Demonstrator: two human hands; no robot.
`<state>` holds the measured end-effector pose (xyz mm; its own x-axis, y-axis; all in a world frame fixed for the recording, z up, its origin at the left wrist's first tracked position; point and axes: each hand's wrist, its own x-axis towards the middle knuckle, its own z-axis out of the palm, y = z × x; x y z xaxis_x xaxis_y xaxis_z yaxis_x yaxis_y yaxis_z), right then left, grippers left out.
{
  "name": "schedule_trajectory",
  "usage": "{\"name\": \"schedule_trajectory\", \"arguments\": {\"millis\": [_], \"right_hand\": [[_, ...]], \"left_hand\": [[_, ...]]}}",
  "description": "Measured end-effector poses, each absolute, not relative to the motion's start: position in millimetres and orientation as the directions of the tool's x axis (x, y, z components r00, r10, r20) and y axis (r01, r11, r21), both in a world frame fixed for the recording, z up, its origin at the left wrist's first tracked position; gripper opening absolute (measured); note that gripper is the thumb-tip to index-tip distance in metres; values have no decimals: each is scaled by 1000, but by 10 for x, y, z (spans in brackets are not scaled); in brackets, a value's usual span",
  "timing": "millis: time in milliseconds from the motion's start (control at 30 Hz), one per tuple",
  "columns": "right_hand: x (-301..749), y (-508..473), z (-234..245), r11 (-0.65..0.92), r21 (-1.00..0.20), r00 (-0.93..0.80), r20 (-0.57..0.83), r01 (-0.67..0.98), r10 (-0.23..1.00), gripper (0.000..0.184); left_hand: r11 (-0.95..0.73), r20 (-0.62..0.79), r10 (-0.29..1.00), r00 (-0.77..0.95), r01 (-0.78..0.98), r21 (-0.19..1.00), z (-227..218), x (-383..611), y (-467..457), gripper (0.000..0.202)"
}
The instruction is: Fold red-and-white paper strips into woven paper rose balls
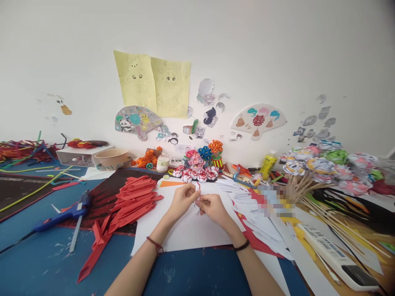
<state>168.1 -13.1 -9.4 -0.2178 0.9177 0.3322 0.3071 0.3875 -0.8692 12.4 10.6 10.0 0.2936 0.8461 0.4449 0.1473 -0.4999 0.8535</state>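
Observation:
My left hand (182,200) and my right hand (214,209) meet over a white paper sheet (173,238), fingertips pinched together. Between them is a small red and white folded paper strip (198,186), upright and partly hidden by the fingers; both hands grip it. Just behind my hands sit several red and white paper flowers (202,176). To the left lies a pile of red folded paper pieces (134,201). White folded paper pieces (257,218) lie in overlapping rows to the right of my right hand.
A blue glue gun (66,216) rests at left, its cord trailing off. On the right are a white power strip (339,255), wooden sticks (333,218) and bunched paper flowers (324,164). A yellow bottle (268,165) and a beige bowl (111,158) stand near the wall.

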Motion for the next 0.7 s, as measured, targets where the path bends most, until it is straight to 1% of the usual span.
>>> {"name": "schedule_trajectory", "arguments": {"millis": [67, 100, 133, 200, 267, 300, 367, 467, 700], "right_hand": [[1679, -138, -109, 403, -848, -224, 343, 345, 912, 27], [1672, -143, -115, 428, -812, -221, 368, 397, 903, 28], [1661, -149, -120, 461, -754, -214, 409, 468, 887, 29], [1637, -162, -128, 511, -596, -201, 509, 620, 837, 31], [1620, -172, -132, 522, -461, -203, 579, 717, 789, 30], [1616, -176, -134, 521, -426, -204, 596, 740, 777, 29], [1616, -178, -137, 525, -399, -214, 605, 752, 767, 30], [1623, -174, -146, 543, -401, -236, 600, 738, 764, 34], [1623, -157, -185, 552, -386, -243, 612, 739, 753, 32]], "left_hand": [[-477, 406, 850, 335, 166, 863, 80, 121, 128, 34], [-489, 402, 848, 346, 215, 845, 72, 120, 134, 37], [-510, 411, 845, 342, 285, 811, 67, 120, 135, 40], [-540, 444, 841, 310, 422, 728, 62, 129, 124, 41], [-540, 463, 841, 279, 476, 694, 64, 147, 102, 37], [-541, 465, 841, 277, 470, 697, 66, 157, 91, 34], [-549, 469, 836, 285, 445, 707, 73, 170, 76, 32], [-566, 480, 825, 299, 434, 701, 80, 169, 72, 33], [-581, 494, 814, 307, 432, 690, 90, 148, 76, 33]]}}
